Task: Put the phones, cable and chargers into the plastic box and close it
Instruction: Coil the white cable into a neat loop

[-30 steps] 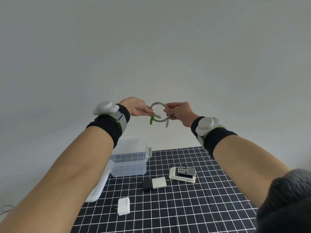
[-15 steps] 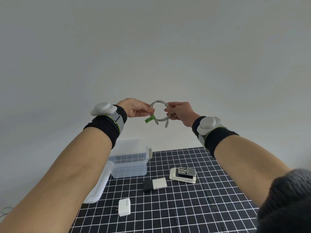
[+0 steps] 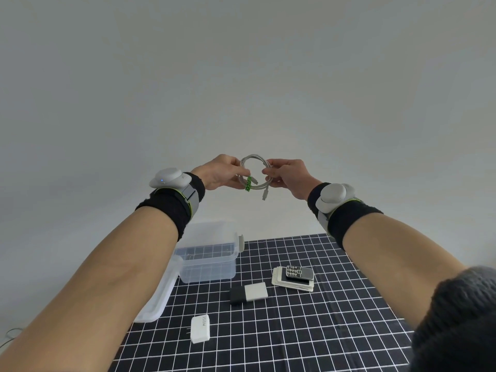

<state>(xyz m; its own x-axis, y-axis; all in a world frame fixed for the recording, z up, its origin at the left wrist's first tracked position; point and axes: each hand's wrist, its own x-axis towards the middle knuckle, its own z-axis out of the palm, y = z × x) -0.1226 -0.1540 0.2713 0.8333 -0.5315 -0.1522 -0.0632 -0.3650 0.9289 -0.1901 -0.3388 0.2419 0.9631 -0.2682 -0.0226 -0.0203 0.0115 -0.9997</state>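
Note:
High above the table I hold a coiled grey cable (image 3: 253,159) with a green tie. My left hand (image 3: 221,171) pinches its left side and my right hand (image 3: 288,177) pinches its right side; one plug hangs down. Below, the clear plastic box (image 3: 208,267) stands open at the mat's far left, and its lid (image 3: 158,296) leans beside it, partly hidden by my left forearm. A small black keypad phone (image 3: 300,272) lies on a white phone (image 3: 291,284). A black-and-white charger (image 3: 249,292) and a white charger (image 3: 200,328) lie on the mat.
A black mat with a white grid (image 3: 308,331) covers the table. A plain grey wall fills the background. A thin wire (image 3: 8,335) shows at the far left edge.
The green tie has swung down and right, from sticking out to hanging inside the coil. Both hands keep their hold at the same height.

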